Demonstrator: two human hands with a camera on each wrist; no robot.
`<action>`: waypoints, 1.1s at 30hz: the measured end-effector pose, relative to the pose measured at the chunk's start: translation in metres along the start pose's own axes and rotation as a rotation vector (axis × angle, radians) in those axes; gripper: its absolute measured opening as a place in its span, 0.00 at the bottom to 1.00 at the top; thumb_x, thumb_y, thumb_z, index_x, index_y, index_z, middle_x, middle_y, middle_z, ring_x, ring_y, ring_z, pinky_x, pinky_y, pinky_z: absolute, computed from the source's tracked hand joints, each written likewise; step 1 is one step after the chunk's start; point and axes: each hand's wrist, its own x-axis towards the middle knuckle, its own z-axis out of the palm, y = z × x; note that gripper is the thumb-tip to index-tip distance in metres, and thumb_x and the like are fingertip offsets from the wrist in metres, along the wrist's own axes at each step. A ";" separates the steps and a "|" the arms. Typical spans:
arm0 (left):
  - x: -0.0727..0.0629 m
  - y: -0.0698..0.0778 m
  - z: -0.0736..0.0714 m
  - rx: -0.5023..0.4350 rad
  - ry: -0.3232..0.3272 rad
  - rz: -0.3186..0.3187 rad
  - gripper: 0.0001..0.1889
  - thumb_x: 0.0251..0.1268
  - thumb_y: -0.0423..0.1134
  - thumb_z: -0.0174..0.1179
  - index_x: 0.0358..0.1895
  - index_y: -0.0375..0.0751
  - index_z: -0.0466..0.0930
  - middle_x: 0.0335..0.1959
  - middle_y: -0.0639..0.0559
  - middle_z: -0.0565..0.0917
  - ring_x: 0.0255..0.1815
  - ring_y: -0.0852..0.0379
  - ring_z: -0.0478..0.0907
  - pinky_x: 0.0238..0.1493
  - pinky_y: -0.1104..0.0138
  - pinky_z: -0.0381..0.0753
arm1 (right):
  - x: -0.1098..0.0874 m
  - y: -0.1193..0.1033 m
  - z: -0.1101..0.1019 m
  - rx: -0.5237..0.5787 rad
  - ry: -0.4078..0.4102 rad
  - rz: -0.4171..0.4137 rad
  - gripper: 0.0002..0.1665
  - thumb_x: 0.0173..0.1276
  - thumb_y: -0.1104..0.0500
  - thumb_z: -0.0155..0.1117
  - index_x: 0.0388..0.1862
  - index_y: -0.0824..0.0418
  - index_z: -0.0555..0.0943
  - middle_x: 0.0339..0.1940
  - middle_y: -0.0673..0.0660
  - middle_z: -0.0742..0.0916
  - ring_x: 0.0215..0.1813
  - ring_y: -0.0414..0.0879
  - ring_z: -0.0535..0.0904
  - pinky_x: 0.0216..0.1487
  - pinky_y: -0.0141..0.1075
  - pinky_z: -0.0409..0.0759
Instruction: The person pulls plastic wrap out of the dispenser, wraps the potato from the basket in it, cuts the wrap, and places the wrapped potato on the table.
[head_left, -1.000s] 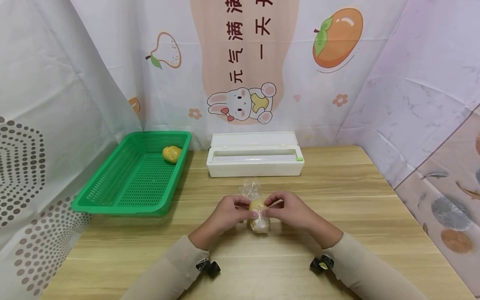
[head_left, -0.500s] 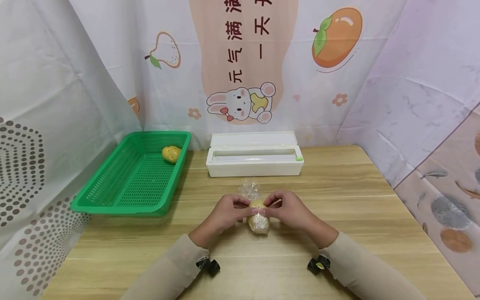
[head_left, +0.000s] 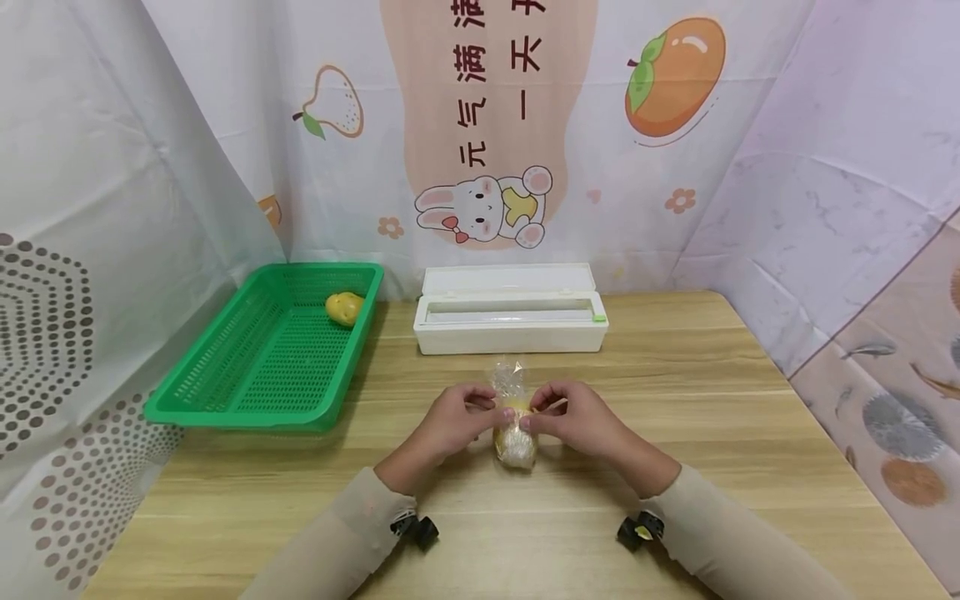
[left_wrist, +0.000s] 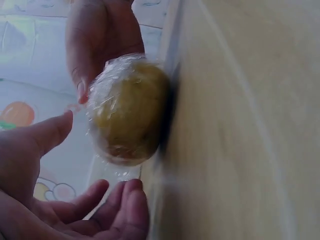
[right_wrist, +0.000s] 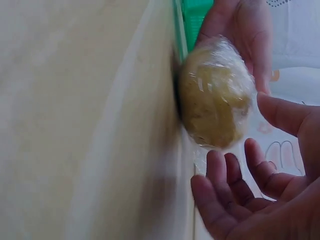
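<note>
A potato [head_left: 516,447] wrapped in clear plastic film lies on the wooden table in front of me, with a loose tail of film [head_left: 508,377] pointing away. My left hand [head_left: 467,412] holds it from the left, my right hand [head_left: 572,414] from the right. Both thumbs meet over its upper end while the other fingers curl at the sides. Both wrist views show shiny, crinkled film around the yellow potato [left_wrist: 132,110], and the right wrist view has the right fingers [right_wrist: 215,167] bent below it.
Behind the hands stands a white cling film box [head_left: 510,337], its lid up, with a green slider at the right end. At the left is a green plastic basket [head_left: 352,367] holding one bare potato [head_left: 344,309]. A printed curtain [head_left: 600,192] closes off the back.
The film tail has straightened and narrowed, leaning slightly to the right. The wrapped potato has turned a little between the fingers, and both hands stay in nearly the same place.
</note>
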 end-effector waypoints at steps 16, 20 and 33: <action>-0.062 0.000 0.007 -0.354 -0.232 -0.199 0.34 0.71 0.47 0.67 0.64 0.28 0.57 0.51 0.35 0.82 0.40 0.44 0.91 0.36 0.57 0.90 | 0.031 -0.034 -0.019 -0.364 -0.285 -0.551 0.17 0.67 0.64 0.71 0.52 0.48 0.85 0.57 0.47 0.88 0.64 0.41 0.81 0.67 0.50 0.78; -0.069 -0.001 0.014 -0.581 -0.263 -0.244 0.23 0.75 0.40 0.59 0.60 0.26 0.64 0.54 0.32 0.83 0.49 0.42 0.89 0.48 0.53 0.89 | 0.037 -0.035 -0.019 -0.457 -0.332 -0.557 0.14 0.68 0.62 0.69 0.51 0.52 0.87 0.52 0.43 0.89 0.60 0.38 0.82 0.65 0.45 0.80; -0.055 0.002 0.010 -0.683 -0.189 -0.218 0.11 0.72 0.35 0.51 0.51 0.32 0.70 0.53 0.32 0.84 0.56 0.40 0.86 0.58 0.51 0.85 | 0.040 -0.023 -0.025 -0.478 -0.310 -0.467 0.14 0.66 0.58 0.71 0.51 0.55 0.86 0.52 0.47 0.86 0.50 0.45 0.84 0.57 0.48 0.83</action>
